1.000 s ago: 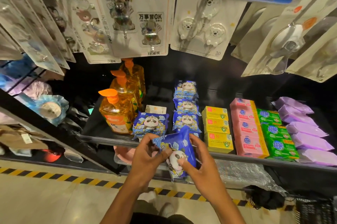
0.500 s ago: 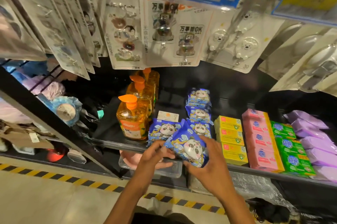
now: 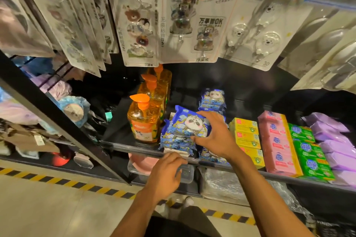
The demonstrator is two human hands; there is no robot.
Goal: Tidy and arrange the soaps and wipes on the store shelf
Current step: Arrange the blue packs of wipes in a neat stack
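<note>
A: Head view: what differs?
B: The panda wipes pack (image 3: 185,123) now lies on the stack of wipes (image 3: 176,145), gripped from above by the right hand (image 3: 215,136). The left hand (image 3: 165,175) has let go and hangs loosely curled and empty, just below.

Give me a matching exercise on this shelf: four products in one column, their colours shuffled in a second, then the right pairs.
Products:
1. front pump bottle
2. top panda pack
3. soap boxes just right of the panda packs
4. far-right packs

Colours:
a. purple
b. orange
c. yellow
d. blue

Pairs: 1-b, 2-d, 3-c, 4-a
</note>
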